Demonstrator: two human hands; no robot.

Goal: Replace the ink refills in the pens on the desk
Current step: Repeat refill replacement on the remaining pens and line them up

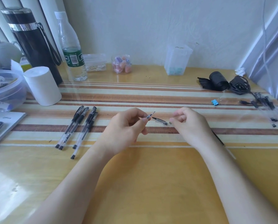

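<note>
Left hand [127, 126]: gripping pen [150, 115], tip raised for access. Right hand [189, 125]: fingers curled beside loose cap [160, 121] on desk [151, 178]; grip unclear. Four capped pens [80, 126] parked left, likely awaiting turn.

Four capped pens [73, 125], one loose cap [161, 121], one blue binder clip [215, 102], one flask [33, 42], one water bottle [72, 50], one paper roll [41, 86].

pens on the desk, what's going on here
A person is working on one pen. The left hand holds it, tip pointing up and right. A cap lies on the desk just beyond. The right hand, fingers curled, is at a small piece beside the cap; whether it pinches it is unclear. Four capped pens lie at the left.
</note>
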